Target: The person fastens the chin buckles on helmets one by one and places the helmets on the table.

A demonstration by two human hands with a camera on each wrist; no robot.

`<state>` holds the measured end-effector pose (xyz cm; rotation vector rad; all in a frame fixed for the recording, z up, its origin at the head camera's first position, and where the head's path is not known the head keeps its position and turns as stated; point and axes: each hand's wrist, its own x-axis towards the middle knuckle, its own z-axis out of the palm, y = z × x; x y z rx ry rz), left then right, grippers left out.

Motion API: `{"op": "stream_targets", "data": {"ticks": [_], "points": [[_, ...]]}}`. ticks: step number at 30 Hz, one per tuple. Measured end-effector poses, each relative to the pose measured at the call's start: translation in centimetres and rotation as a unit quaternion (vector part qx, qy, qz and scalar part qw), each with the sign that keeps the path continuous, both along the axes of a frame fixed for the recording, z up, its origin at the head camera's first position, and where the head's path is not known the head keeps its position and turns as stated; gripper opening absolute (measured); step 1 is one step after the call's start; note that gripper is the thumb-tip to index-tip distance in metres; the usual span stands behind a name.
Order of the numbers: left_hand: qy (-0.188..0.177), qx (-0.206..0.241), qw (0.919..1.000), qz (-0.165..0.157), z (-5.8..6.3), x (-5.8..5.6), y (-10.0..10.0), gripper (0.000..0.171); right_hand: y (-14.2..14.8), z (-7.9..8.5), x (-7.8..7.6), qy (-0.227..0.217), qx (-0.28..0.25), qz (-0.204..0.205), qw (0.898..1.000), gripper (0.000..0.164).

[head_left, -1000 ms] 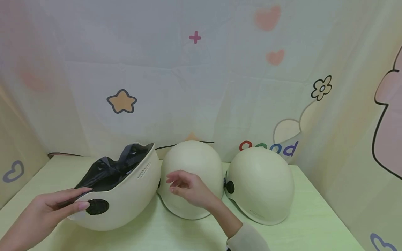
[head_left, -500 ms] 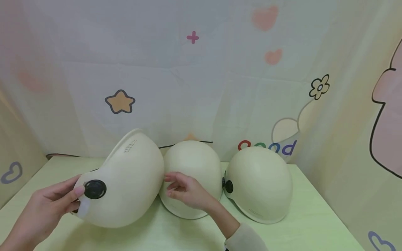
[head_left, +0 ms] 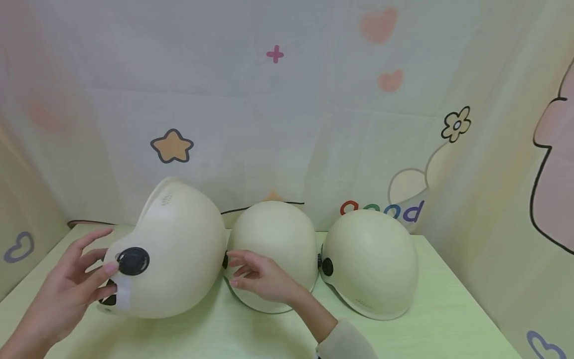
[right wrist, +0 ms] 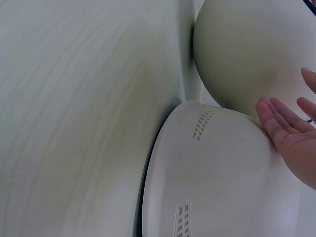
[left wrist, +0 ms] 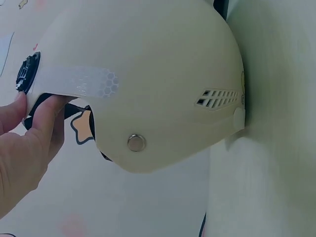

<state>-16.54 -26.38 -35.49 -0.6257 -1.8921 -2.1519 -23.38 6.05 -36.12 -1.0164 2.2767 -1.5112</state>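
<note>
Three cream helmets stand in a row. The left helmet (head_left: 184, 249) is tilted on its side, its dome towards the right and a black round disc (head_left: 133, 261) facing me. At its left edge my left hand (head_left: 67, 286) pinches the shell, thumb by the disc; in the left wrist view the fingers (left wrist: 48, 114) tuck under the rim beside a clear reflective strip (left wrist: 94, 83). My right hand (head_left: 264, 279) hovers before the middle helmet (head_left: 273, 224) with loosely bent fingers, holding nothing. Its fingertips point at the left helmet's dome. The right helmet (head_left: 372, 259) sits dome up.
The helmets are on a pale green table (head_left: 448, 299). Close behind it hangs a printed curtain (head_left: 224, 124) with stars, hearts and letters, which also rises along both sides. The middle helmet stands close between the other two.
The left helmet has been turned by my left hand: its dark lining faced up and is now hidden, with the outer shell towards me. The right hand has shifted slightly left.
</note>
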Motion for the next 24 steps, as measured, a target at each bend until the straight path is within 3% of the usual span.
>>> {"op": "stream_targets", "data": {"ticks": [7, 16, 24], "points": [[0.006, -0.049, 0.9987, 0.012, 0.0, 0.5, 0.2, 0.042, -0.1, -0.1, 0.1, -0.004, 0.003, -0.004, 1.0, 0.05], [0.008, 0.011, 0.9997, -0.02, -0.4, 0.2, 1.0, 0.043, 0.0, -0.2, 0.0, -0.002, 0.001, -0.005, 1.0, 0.053], [0.011, 0.106, 0.9933, -0.045, -1.0, -0.3, 0.5, 0.048, -0.1, -0.2, 0.0, -0.006, -0.017, -0.022, 1.0, 0.061]]}}
